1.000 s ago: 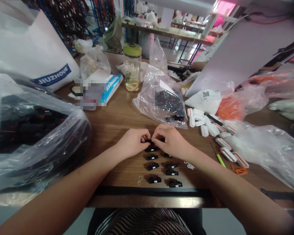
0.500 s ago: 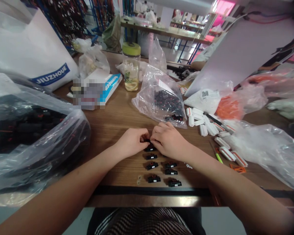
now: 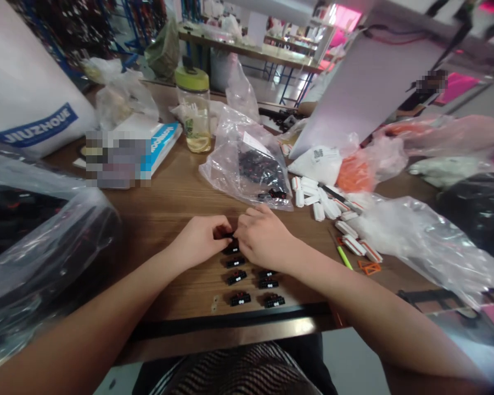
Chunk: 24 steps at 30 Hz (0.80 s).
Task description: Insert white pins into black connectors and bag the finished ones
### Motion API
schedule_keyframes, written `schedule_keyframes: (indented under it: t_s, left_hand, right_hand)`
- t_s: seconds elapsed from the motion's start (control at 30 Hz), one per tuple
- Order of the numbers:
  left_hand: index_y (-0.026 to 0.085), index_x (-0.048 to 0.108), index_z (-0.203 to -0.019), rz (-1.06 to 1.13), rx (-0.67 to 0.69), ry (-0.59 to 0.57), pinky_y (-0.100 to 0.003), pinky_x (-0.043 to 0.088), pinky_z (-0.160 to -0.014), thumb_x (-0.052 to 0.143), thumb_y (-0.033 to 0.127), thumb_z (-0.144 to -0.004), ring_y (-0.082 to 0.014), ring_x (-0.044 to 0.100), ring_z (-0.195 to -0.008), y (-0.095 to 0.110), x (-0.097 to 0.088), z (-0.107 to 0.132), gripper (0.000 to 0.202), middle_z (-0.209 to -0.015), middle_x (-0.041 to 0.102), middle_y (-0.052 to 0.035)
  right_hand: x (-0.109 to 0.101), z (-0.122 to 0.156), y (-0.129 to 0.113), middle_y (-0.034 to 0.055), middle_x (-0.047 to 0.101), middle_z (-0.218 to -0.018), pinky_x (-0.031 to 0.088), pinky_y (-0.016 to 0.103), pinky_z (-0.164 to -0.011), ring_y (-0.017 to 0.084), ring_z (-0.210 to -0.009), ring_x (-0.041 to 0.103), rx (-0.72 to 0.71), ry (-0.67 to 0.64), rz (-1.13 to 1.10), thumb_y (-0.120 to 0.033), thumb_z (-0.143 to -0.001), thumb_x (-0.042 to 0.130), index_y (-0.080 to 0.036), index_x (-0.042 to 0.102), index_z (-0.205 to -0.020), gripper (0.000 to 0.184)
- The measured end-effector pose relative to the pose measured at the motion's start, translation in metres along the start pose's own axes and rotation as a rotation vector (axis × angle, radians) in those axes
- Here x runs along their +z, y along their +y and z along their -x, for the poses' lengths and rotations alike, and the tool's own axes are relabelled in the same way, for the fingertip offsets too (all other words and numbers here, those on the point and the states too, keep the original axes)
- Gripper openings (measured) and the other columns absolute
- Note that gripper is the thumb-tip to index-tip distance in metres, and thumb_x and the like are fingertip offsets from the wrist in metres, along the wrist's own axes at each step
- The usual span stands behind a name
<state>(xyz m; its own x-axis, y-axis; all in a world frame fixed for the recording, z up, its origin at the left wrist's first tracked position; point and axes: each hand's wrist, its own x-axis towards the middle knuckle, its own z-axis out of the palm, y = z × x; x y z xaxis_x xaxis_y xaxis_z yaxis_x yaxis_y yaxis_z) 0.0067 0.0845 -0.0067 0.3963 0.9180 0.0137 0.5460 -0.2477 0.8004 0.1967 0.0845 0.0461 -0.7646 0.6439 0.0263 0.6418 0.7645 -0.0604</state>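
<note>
Wooden table (image 3: 177,203): both hands' fingers (image 3: 219,229) pinching one small black connector (image 3: 229,237), mostly hidden.

Left hand (image 3: 200,238) and right hand (image 3: 263,238) meet fingertip to fingertip, pinching a small black connector (image 3: 229,237) just above the wooden surface (image 3: 173,203). Finished connectors (image 3: 253,285) lie in two short rows just beneath them. A clear bag (image 3: 247,164) of black parts sits beyond, white clips (image 3: 325,206) to its right.
</note>
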Motion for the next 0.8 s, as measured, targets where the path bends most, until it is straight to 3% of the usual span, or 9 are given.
schedule_keyframes:
  t_s: [0.1, 0.17, 0.23, 0.3, 0.37, 0.5, 0.6, 0.8]
  left_hand:
    - [0.02, 0.067, -0.081, 0.004, -0.045, -0.008, -0.024, 0.044, -0.058, 0.067, 0.022, -0.076, -0.0137, 0.059, -0.06, 0.001, -0.001, 0.001, 0.005, -0.068, 0.066, 0.0032]
    - [0.02, 0.067, -0.081, -0.014, -0.086, -0.016, -0.024, 0.042, -0.055, 0.068, 0.026, -0.076, -0.0135, 0.058, -0.058, 0.002, -0.002, 0.002, 0.007, -0.066, 0.065, 0.003]
    - [0.021, 0.066, -0.081, -0.031, -0.109, -0.024, -0.024, 0.042, -0.055, 0.07, 0.029, -0.076, -0.0138, 0.058, -0.058, 0.002, -0.002, 0.002, 0.011, -0.067, 0.065, 0.0026]
    - [0.021, 0.066, -0.082, -0.028, -0.111, -0.032, -0.024, 0.042, -0.056, 0.07, 0.03, -0.076, -0.0144, 0.059, -0.059, 0.001, -0.002, 0.002, 0.012, -0.069, 0.066, 0.0022]
    - [0.021, 0.065, -0.083, -0.032, -0.11, -0.03, -0.024, 0.043, -0.056, 0.07, 0.03, -0.076, -0.0146, 0.06, -0.06, 0.0, -0.003, 0.002, 0.013, -0.069, 0.066, 0.002]
    - [0.021, 0.066, -0.085, -0.061, -0.12, -0.031, -0.024, 0.04, -0.054, 0.069, 0.03, -0.077, -0.0136, 0.057, -0.057, 0.002, -0.003, 0.001, 0.013, -0.07, 0.066, 0.0019]
    - [0.02, 0.066, -0.085, -0.053, -0.12, -0.038, -0.024, 0.041, -0.055, 0.068, 0.029, -0.077, -0.0135, 0.058, -0.058, 0.004, -0.004, 0.001, 0.012, -0.07, 0.066, 0.0017]
    - [0.02, 0.066, -0.084, -0.047, -0.122, -0.018, -0.024, 0.041, -0.058, 0.068, 0.027, -0.077, -0.0125, 0.057, -0.059, 0.003, -0.002, 0.001, 0.011, -0.07, 0.065, 0.002]
  right_hand:
    - [-0.005, 0.018, 0.016, 0.0046, 0.071, -0.092, 0.038, 0.038, -0.086, 0.02, -0.089, 0.06, 0.1, 0.083, -0.168, -0.019, -0.087, 0.05, -0.022, 0.074, -0.091, 0.024]
    - [-0.012, 0.046, 0.035, 0.0043, 0.072, -0.1, 0.041, 0.037, -0.086, 0.019, -0.093, 0.063, 0.255, 0.162, -0.187, -0.017, -0.088, 0.046, -0.023, 0.073, -0.102, 0.031]
    - [-0.018, 0.083, 0.057, 0.0067, 0.072, -0.098, 0.044, 0.035, -0.075, 0.02, -0.084, 0.064, 0.501, 0.12, -0.055, -0.018, -0.089, 0.045, -0.021, 0.073, -0.102, 0.032]
    - [-0.022, 0.124, 0.078, 0.0088, 0.071, -0.089, 0.042, 0.034, -0.067, 0.021, -0.073, 0.064, 0.671, -0.012, 0.166, -0.016, -0.085, 0.047, -0.02, 0.075, -0.094, 0.029]
    - [-0.02, 0.16, 0.093, 0.0085, 0.07, -0.087, 0.041, 0.034, -0.066, 0.02, -0.071, 0.064, 0.599, -0.144, 0.297, -0.01, -0.083, 0.049, -0.021, 0.075, -0.096, 0.031]
    - [-0.001, 0.205, 0.105, 0.0106, 0.072, -0.099, 0.046, 0.035, -0.075, 0.02, -0.076, 0.067, 0.301, -0.176, 0.359, -0.002, -0.082, 0.047, -0.02, 0.07, -0.117, 0.046]
    - [0.012, 0.215, 0.108, 0.0144, 0.072, -0.107, 0.05, 0.036, -0.08, 0.022, -0.087, 0.068, 0.1, -0.128, 0.38, -0.002, -0.083, 0.047, -0.013, 0.068, -0.117, 0.041]
    - [0.011, 0.213, 0.12, 0.0141, 0.073, -0.094, 0.053, 0.035, -0.071, 0.022, -0.077, 0.067, -0.134, -0.076, 0.407, -0.004, -0.09, 0.043, -0.009, 0.067, -0.109, 0.031]
